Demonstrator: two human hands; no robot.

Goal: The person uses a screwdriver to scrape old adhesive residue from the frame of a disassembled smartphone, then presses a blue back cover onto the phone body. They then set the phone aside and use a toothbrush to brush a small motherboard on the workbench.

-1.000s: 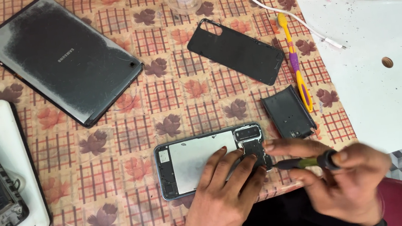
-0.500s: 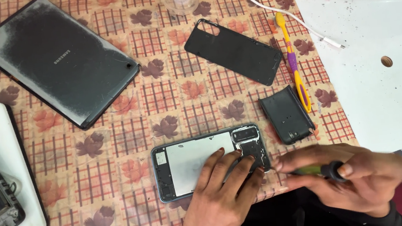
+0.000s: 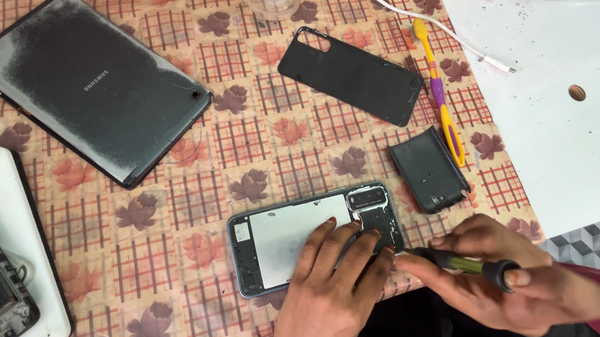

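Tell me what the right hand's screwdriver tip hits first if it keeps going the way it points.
The right hand aims the screwdriver leftward, tip at the opened phone and the left hand fingertips. It would probably meet the phone's lower right corner first; depth is unclear.

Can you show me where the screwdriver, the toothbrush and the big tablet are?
Screwdriver (image 3: 466, 265): head view, on its green handle.
Toothbrush (image 3: 441, 94): head view, on the purple middle of its handle.
Tablet (image 3: 87, 87): head view, on the middle of its dark back.
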